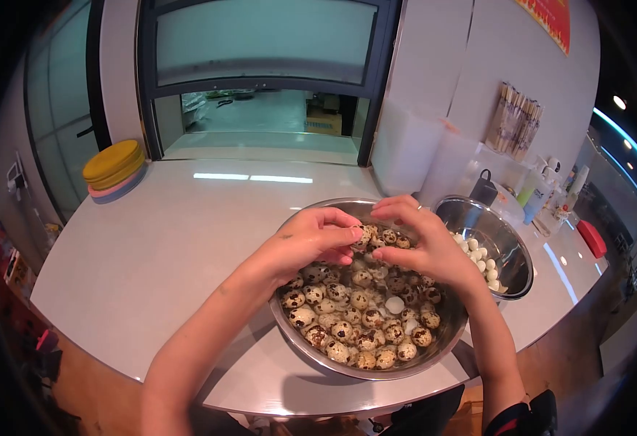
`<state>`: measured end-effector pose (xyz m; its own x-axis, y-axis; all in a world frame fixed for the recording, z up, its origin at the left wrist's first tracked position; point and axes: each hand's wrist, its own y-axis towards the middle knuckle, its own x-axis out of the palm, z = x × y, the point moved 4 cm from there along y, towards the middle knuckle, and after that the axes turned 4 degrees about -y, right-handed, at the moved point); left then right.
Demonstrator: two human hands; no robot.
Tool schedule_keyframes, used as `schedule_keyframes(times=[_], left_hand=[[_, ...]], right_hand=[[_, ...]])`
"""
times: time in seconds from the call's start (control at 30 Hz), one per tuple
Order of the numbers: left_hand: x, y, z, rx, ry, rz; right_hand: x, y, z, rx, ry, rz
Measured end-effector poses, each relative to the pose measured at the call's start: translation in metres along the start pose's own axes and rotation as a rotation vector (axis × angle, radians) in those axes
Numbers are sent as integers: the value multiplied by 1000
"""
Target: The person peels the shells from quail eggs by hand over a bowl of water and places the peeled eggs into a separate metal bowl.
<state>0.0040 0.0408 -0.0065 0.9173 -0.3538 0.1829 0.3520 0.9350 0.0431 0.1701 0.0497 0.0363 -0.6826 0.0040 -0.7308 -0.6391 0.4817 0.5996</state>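
Speckled quail eggs lie in water in a large steel bowl in front of me. Above its far half, my left hand pinches one quail egg between thumb and fingers. Close on the other side of that egg is my right hand, its thumb and fingers curved and apart, with nothing visible between them. A pale round piece floats among the eggs. To the right, a second steel bowl contains peeled white eggs.
Yellow, pink and blue round stacked items stand at the counter's left. A serving window opens at the back. Chopsticks or similar sticks fill a wall holder. Bottles and a red object are at right.
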Motion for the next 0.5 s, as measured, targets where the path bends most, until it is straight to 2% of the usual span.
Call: schedule_keyframes(times=[0.07,0.13,0.17,0.3,0.4,0.47,0.5], left_hand=[[4,-1,2,10,7,0],[9,-3,5,34,0,-105],[11,-5,8,28,-35,-84],[18,-7,9,69,39,-110],[21,-7,8,-32,-4,-94],[18,-7,7,11,205,-111],[18,-7,5,5,204,-113]], right_hand=[[0,3,-6,-45,4,-14],[6,3,-4,115,104,-194],[3,3,-10,19,28,-134],[-1,-6,-12,-39,-76,-120],[-1,-6,-18,-87,-102,-98],[1,-6,-19,3,38,-124],[3,-7,-16,-1,108,-96]])
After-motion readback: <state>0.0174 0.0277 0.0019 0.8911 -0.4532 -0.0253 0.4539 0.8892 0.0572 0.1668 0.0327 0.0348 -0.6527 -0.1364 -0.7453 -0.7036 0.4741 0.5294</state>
